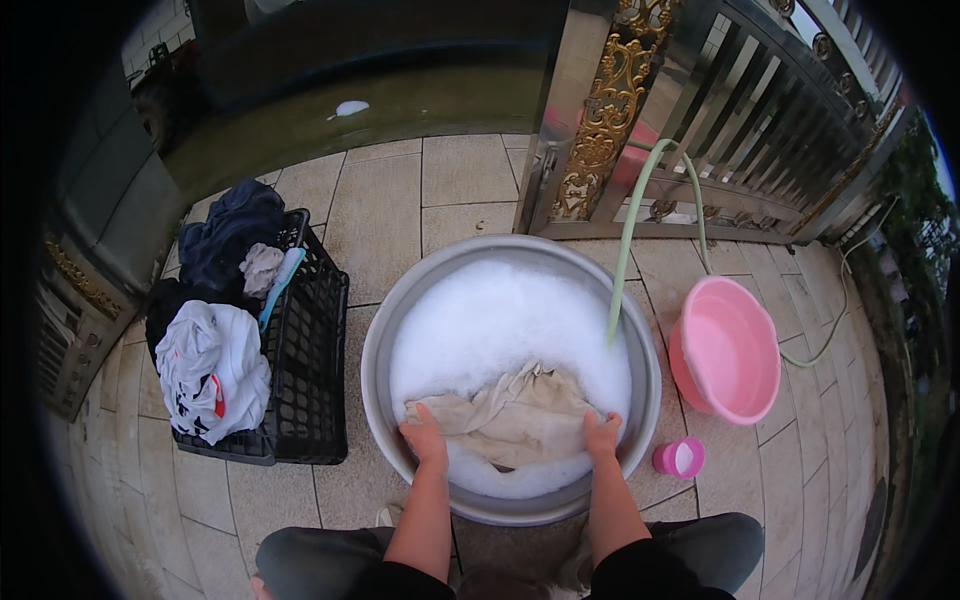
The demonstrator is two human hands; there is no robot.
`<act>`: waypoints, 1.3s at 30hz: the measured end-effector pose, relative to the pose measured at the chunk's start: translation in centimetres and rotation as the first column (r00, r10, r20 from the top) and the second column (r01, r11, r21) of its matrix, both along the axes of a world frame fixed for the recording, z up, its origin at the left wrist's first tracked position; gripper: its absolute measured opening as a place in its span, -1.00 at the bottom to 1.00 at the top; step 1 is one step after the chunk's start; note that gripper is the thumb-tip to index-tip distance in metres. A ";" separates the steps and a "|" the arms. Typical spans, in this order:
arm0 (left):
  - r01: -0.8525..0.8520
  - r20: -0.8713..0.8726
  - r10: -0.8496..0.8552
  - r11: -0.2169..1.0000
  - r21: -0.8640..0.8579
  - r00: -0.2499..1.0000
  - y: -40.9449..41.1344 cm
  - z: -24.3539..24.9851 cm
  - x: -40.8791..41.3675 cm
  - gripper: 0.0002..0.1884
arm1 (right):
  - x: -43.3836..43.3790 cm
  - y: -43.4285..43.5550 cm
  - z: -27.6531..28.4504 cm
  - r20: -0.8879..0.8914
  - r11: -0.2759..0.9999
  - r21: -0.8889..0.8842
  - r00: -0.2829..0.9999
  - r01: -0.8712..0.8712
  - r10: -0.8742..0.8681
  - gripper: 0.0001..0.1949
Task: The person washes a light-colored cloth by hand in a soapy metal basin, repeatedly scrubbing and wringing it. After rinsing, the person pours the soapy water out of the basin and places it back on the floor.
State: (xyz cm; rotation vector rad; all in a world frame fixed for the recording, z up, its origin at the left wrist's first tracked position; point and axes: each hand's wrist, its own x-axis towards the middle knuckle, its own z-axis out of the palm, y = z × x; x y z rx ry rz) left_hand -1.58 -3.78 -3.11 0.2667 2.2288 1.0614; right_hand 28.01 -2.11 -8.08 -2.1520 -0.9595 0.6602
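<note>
A large grey metal basin (377, 352) stands before my knees, with thick white suds (510, 315) inside. Across the near half of the foam spreads a wet beige garment (517, 416). My left hand (426, 435) grips its left end, close to the basin's wall. On the other side, my right hand (602, 433) grips the right end. The cloth is bunched and creased between them, with darker stains on it. What lies beneath the foam is hidden. A pale green hose (628, 247) arches over the right rim, its end dipping into the suds.
To the left, a black plastic crate (311, 375) holds dark clothes (229, 232), a white printed garment (214, 367) and a blue-handled brush (283, 285). At right are a pink plastic tub (731, 352) and a small pink cup (679, 457) with white contents. A metal gate (720, 127) stands behind.
</note>
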 end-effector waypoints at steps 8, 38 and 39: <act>0.076 0.638 0.078 0.975 -0.209 0.766 -1.0 0.7 7.5 -0.20 | -7.7 -2.4 0.6 0.100 0.910 -0.268 0.931 -0.315 0.352 -0.52; -0.318 0.593 0.202 0.943 0.097 0.780 -1.0 -11.0 5.7 -0.68 | -8.7 -2.6 -2.3 0.022 0.913 -0.093 0.916 -0.397 0.401 -0.60; -0.233 0.581 0.139 0.968 0.091 0.802 -1.3 -12.7 5.4 -0.67 | -10.1 -2.7 -1.9 -0.073 0.951 -0.004 0.949 -0.308 0.307 -0.60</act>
